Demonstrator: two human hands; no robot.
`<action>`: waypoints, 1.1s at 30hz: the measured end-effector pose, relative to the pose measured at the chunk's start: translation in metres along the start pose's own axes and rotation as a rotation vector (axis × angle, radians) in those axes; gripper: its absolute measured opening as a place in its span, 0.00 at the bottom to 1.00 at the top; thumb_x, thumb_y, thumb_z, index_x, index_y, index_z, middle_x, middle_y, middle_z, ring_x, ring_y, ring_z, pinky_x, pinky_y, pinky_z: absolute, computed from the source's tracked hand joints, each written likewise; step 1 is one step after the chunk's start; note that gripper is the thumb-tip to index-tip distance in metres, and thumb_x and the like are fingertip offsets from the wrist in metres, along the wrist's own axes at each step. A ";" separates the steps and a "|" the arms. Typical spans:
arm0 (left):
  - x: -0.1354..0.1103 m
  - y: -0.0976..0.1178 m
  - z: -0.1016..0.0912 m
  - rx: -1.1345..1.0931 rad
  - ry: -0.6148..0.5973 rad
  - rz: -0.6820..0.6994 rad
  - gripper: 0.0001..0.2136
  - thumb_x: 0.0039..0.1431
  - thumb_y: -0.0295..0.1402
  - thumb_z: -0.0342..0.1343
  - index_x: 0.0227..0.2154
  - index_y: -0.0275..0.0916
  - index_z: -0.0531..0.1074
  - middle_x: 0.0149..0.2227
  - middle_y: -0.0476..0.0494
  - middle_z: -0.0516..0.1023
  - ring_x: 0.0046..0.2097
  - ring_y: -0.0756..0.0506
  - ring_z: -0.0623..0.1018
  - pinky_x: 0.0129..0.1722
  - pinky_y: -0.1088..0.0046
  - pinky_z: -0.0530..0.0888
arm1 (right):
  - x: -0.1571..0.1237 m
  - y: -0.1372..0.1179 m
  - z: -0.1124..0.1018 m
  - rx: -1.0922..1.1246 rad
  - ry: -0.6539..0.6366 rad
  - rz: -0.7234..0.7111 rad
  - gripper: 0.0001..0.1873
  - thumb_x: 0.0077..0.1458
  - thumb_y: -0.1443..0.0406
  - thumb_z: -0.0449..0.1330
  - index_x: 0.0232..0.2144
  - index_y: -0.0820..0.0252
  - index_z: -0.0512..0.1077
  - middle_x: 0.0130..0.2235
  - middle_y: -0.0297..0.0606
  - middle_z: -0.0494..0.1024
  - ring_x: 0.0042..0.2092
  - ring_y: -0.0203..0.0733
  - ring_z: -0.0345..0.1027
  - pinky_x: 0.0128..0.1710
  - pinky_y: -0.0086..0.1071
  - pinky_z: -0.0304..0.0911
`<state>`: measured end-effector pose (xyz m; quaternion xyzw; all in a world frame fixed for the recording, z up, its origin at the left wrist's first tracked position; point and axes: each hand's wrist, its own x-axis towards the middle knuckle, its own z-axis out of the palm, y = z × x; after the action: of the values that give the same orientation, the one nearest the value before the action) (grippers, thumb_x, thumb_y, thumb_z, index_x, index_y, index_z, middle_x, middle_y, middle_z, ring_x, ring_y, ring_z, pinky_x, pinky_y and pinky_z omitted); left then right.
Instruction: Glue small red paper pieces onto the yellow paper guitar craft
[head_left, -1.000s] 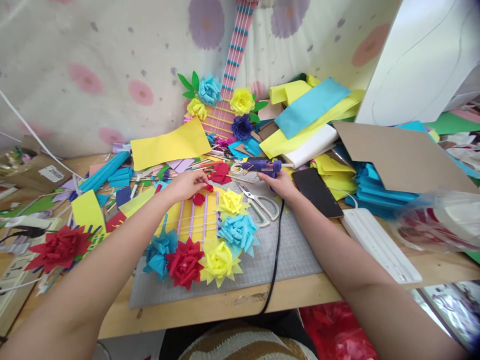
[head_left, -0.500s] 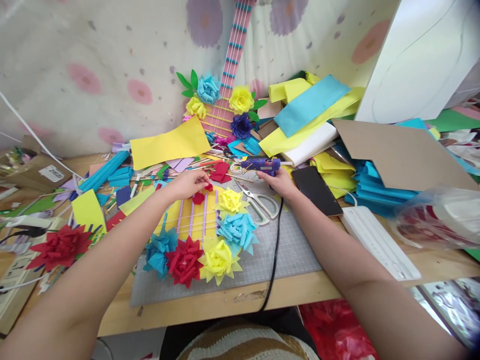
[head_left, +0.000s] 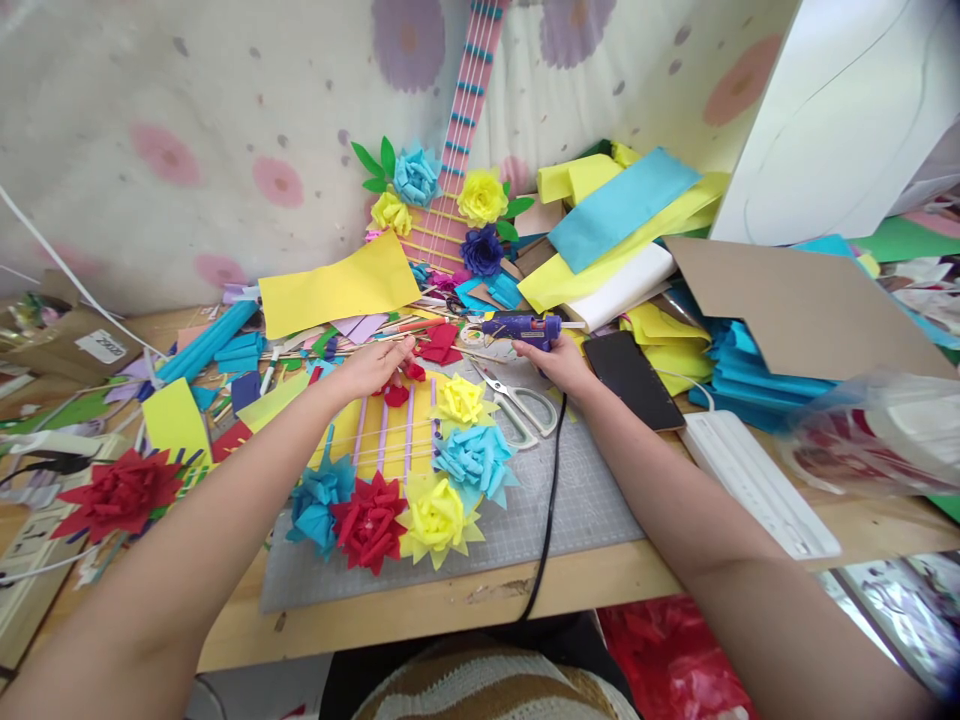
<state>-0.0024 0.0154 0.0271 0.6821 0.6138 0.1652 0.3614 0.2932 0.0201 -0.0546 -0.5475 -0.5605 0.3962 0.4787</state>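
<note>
My right hand (head_left: 559,365) grips a blue glue gun (head_left: 523,328), its nozzle pointing left and its black cord (head_left: 551,500) trailing toward me. My left hand (head_left: 373,367) pinches a small red paper piece (head_left: 412,371) at the top of a yellow paper guitar body (head_left: 390,430) with purple strips. Blue, red and yellow paper flowers (head_left: 371,520) ring that body on a grey cutting mat (head_left: 585,500). Scissors (head_left: 517,405) lie just below the glue gun.
A pink paper guitar (head_left: 465,110) with flowers leans on the spotted wall. Stacked yellow and blue paper sheets (head_left: 622,220), cardboard (head_left: 795,310), a black phone (head_left: 632,383) and a white power strip (head_left: 757,490) lie right. A red flower (head_left: 116,495) and scraps lie left.
My left hand has shifted slightly up with the red piece. The right hand and glue gun have barely moved.
</note>
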 end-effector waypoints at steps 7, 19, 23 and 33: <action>-0.010 0.003 -0.005 -0.058 0.087 -0.001 0.17 0.58 0.47 0.50 0.29 0.39 0.73 0.31 0.42 0.81 0.27 0.48 0.76 0.27 0.74 0.70 | 0.001 0.003 0.000 -0.032 0.012 0.018 0.32 0.33 0.39 0.65 0.28 0.61 0.74 0.24 0.36 0.73 0.31 0.44 0.69 0.34 0.38 0.67; -0.013 -0.001 -0.003 0.449 0.063 0.436 0.23 0.48 0.21 0.53 0.50 0.42 0.72 0.48 0.41 0.79 0.58 0.38 0.70 0.59 0.58 0.66 | -0.001 0.003 -0.001 -0.089 -0.017 0.035 0.30 0.33 0.38 0.66 0.22 0.57 0.70 0.20 0.34 0.68 0.30 0.45 0.68 0.33 0.39 0.67; -0.006 0.003 -0.002 0.488 -0.012 0.445 0.26 0.48 0.21 0.52 0.51 0.43 0.71 0.48 0.42 0.79 0.59 0.38 0.70 0.60 0.58 0.65 | -0.002 0.002 -0.001 -0.076 -0.011 0.045 0.31 0.31 0.37 0.66 0.21 0.56 0.69 0.21 0.35 0.69 0.30 0.45 0.68 0.33 0.40 0.68; -0.004 0.000 0.005 0.505 -0.051 0.457 0.24 0.50 0.23 0.52 0.51 0.43 0.69 0.44 0.44 0.80 0.53 0.38 0.75 0.56 0.58 0.69 | -0.001 0.004 0.000 -0.057 -0.016 0.046 0.32 0.31 0.37 0.66 0.24 0.57 0.71 0.24 0.38 0.72 0.34 0.47 0.71 0.37 0.41 0.69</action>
<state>0.0003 0.0103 0.0247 0.8738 0.4576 0.0675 0.1499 0.2942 0.0199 -0.0586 -0.5705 -0.5625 0.3955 0.4492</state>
